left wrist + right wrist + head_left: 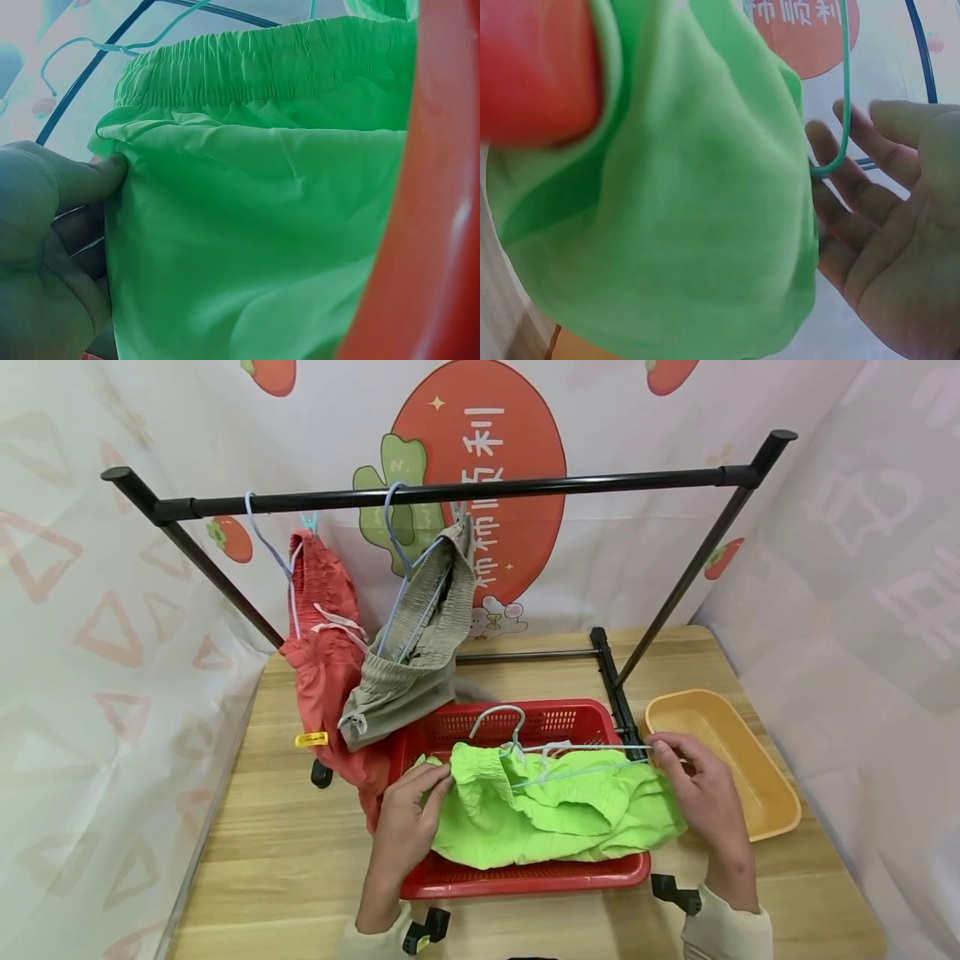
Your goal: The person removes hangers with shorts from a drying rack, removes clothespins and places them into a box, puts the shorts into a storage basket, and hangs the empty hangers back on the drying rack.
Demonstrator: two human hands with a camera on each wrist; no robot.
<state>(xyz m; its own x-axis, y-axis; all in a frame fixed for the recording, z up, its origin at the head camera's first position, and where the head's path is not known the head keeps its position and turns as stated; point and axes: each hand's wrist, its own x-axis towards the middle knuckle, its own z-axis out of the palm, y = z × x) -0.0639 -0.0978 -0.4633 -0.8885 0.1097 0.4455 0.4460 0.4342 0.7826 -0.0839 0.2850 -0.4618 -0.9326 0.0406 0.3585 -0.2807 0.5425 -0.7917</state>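
Bright green shorts with an elastic waistband lie spread across a red basket. My left hand pinches the left edge of the shorts; in the left wrist view, the thumb presses the cloth below the gathered band. A pale blue-green hanger lies along the waist opening, its hook pointing up and its left part hidden by the cloth. At the hanger's right end is my right hand. The right wrist view shows its fingers relaxed behind the hanger's bent end, the thumb apart from it.
Above the basket runs a black rack. Red shorts and grey-brown shorts hang on hangers at its left, low over the basket's left side. A yellow-orange tray stands on the wooden table at the right.
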